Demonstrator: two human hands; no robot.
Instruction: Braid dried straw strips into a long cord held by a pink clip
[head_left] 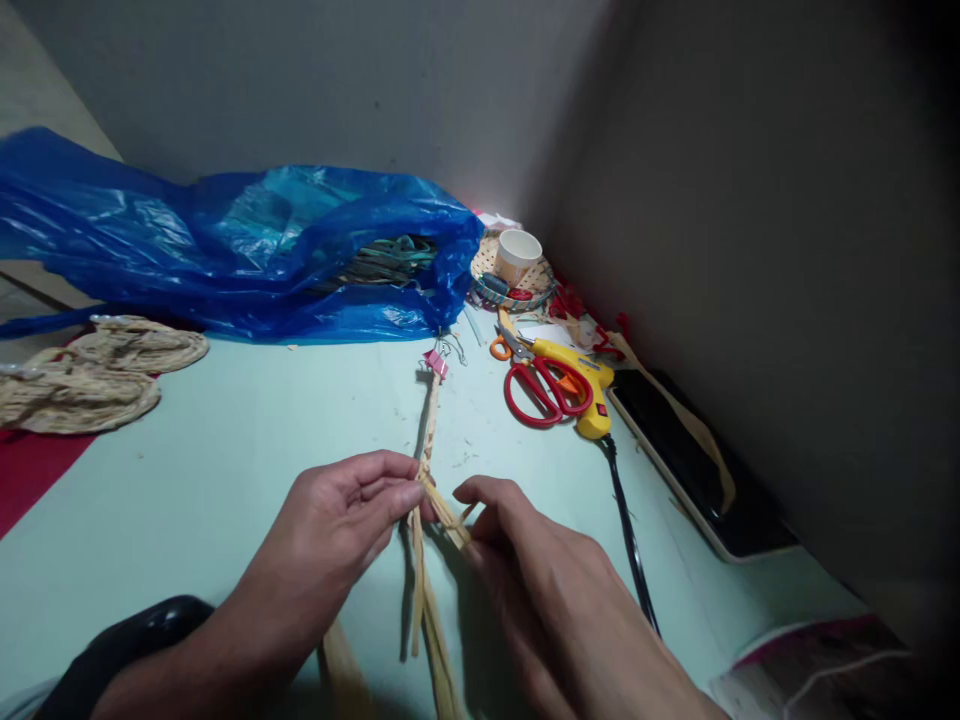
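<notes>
A braid of pale straw-like strips [430, 425] runs toward me from a pink binder clip [436, 363] at its far end. My left hand [360, 500] pinches the braid where its loose strands part. In my right hand [517, 550], one flat strand [450, 518] is gripped between thumb and fingers and drawn out to the right. Other loose strands [429, 600] hang down toward the near edge between my hands. The tips of some right fingers are hidden behind the hand.
A blue plastic bag [247, 250] holding dark strips lies at the back. To the right are red-handled scissors [551, 390], a yellow glue gun [596, 400] with a black cord, and a black tablet-like slab [690, 460]. A paper cup [517, 255] stands in a woven basket [480, 262]. Woven soles [82, 390] lie left.
</notes>
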